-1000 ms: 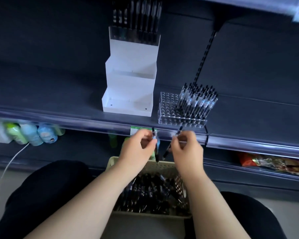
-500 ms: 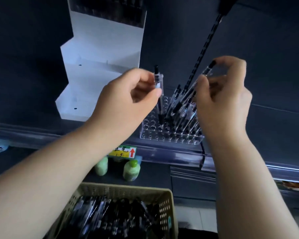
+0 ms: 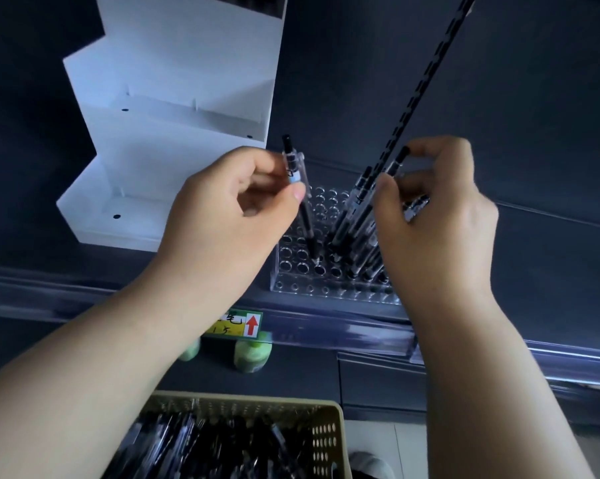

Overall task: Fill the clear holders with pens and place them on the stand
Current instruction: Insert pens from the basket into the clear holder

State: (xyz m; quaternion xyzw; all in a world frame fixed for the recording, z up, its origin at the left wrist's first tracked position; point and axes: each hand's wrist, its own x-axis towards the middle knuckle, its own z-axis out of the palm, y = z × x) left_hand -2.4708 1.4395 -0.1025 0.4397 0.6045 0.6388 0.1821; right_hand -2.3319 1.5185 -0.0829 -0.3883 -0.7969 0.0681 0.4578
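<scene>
A clear holder [image 3: 300,274] with rows of holes stands on the dark shelf; its right part is full of black pens [image 3: 355,233]. My left hand [image 3: 233,216] pinches a black pen [image 3: 300,198] upright, its tip at a hole near the holder's front. My right hand [image 3: 433,216] pinches another black pen [image 3: 393,167] slanted among the standing pens; its lower end is hidden. The white stepped stand [image 3: 160,160] rises just left of the holder, with pens on its top step at the frame's edge.
A beige perforated basket [image 3: 329,430] full of loose pens sits below, near me. A slotted black upright [image 3: 426,74] runs diagonally behind the holder. Green bottles [image 3: 252,356] stand on the lower shelf under a price tag [image 3: 238,324]. The shelf's front rail [image 3: 326,326] crosses below the holder.
Both hands rose from the basket to the holder, each with a pen. Since half a second ago the left pen's tip has dropped to the holder's holes and the right pen has lowered among the others.
</scene>
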